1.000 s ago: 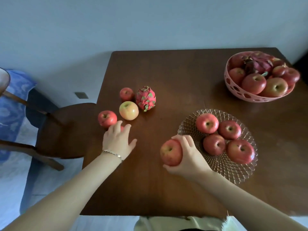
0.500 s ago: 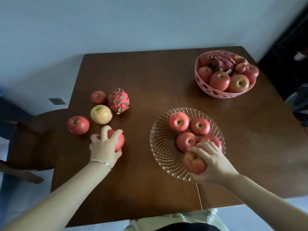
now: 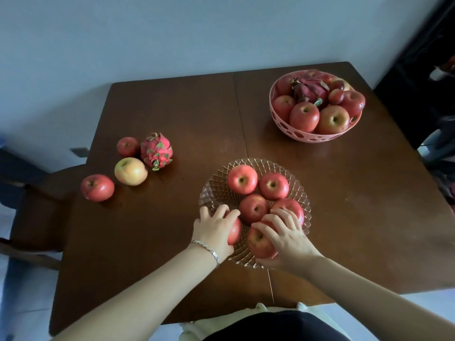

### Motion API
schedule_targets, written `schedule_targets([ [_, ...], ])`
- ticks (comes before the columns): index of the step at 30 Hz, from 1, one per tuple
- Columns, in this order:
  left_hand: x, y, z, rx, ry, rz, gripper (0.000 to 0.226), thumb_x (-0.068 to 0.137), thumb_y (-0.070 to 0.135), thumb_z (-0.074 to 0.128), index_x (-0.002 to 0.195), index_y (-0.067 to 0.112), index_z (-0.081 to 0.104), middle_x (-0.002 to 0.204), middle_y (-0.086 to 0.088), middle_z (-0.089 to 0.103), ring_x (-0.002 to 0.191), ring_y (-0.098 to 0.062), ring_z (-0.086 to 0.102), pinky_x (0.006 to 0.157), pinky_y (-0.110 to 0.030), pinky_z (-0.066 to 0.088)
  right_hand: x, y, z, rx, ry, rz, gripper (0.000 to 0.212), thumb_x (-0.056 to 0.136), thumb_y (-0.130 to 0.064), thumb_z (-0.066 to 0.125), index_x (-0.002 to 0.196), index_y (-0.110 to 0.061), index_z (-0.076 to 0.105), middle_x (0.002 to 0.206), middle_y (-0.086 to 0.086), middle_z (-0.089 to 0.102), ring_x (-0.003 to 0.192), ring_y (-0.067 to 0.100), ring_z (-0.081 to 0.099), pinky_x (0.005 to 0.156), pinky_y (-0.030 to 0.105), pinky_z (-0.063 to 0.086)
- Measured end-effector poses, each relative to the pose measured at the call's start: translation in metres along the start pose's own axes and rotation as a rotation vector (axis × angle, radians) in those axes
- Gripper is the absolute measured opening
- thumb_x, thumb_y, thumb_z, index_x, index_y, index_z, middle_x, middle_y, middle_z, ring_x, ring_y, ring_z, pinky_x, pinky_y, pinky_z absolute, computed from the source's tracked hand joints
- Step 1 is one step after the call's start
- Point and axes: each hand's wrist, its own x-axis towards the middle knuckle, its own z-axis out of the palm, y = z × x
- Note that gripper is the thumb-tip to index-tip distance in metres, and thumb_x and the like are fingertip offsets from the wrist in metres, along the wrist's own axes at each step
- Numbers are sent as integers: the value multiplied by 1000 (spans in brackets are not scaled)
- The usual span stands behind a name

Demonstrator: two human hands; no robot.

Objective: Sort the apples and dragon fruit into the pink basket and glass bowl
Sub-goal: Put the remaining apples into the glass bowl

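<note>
My left hand [image 3: 213, 230] is curled around a red apple [image 3: 235, 234] at the near left edge of the glass bowl [image 3: 211, 188], fingers spread over its top. My right hand [image 3: 288, 240] grips a second apple [image 3: 258, 245] from above, just beside the first, at the bowl's near rim (whether either fruit rests on the glass I cannot tell). Four more red apples [image 3: 253, 209] lie in the bowl beyond my fingers, packed close together.

Far to the right stands the pink basket [image 3: 310, 138], heaped with apples and a dark dragon fruit [image 3: 310, 90]. On the brown table [image 3: 172, 107] to the left lie a bright dragon fruit [image 3: 156, 150], a small red apple [image 3: 127, 146] just beside it, a yellowish apple [image 3: 130, 171] and another red one [image 3: 97, 188]. A thin bracelet [image 3: 207, 249] circles my left wrist.
</note>
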Motion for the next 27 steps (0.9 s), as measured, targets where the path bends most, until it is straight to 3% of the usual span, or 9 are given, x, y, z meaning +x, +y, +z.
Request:
schedule_targets([
  [3, 9, 8, 6, 7, -17, -31, 74, 76, 34, 66, 138, 26, 26, 144, 9, 32, 119, -32, 32, 93, -37, 40, 1, 5, 0, 19, 53, -47, 87, 46, -64, 73, 119, -22, 50, 103, 3, 64, 106, 23, 43, 95, 49, 43],
  [8, 13, 13, 12, -50, -13, -74, 78, 72, 46, 68, 136, 26, 29, 136, 0, 40, 118, -33, 33, 95, -38, 40, -2, 4, 3, 66, 116, -28, 87, 46, -61, 76, 116, -15, 54, 100, 8, 66, 101, 23, 45, 91, 47, 46],
  [12, 11, 6, 6, -150, -103, -99, 79, 74, 37, 67, 140, 34, 24, 134, -6, 39, 120, -33, 30, 100, -36, 39, -3, -2, 4, 85, 132, 103, 77, 51, -66, 66, 103, -8, 69, 92, 8, 70, 101, 23, 45, 90, 47, 48],
  [14, 11, 5, 3, -205, -109, -122, 78, 73, 37, 68, 139, 38, 26, 132, -6, 41, 120, -32, 31, 99, -35, 39, -2, -5, 4, 70, 119, 135, 76, 56, -66, 56, 101, -7, 71, 93, 8, 71, 104, 23, 45, 99, 45, 38],
  [17, 9, 7, 3, -219, -62, -128, 78, 70, 40, 70, 137, 40, 30, 129, -4, 44, 118, -31, 34, 96, -34, 42, -4, -6, 5, 42, 74, 148, 77, 59, -64, 51, 105, -6, 69, 100, 7, 71, 110, 23, 44, 103, 41, 27],
  [24, 5, 10, 3, -366, -30, -133, 78, 63, 44, 77, 130, 37, 38, 121, -3, 45, 114, -25, 50, 90, -29, 41, -4, -1, -1, 86, -26, 124, 79, 54, -66, 54, 114, -16, 59, 106, 7, 56, 108, 26, 42, 101, 48, 38],
  [27, 5, 9, 4, -443, -127, -67, 89, 63, 42, 79, 136, 31, 30, 131, -2, 40, 120, -21, 48, 94, -27, 40, 2, -3, -5, 112, -103, 159, 85, 55, -73, 53, 121, -19, 50, 113, 7, 55, 110, 30, 50, 98, 54, 36],
])
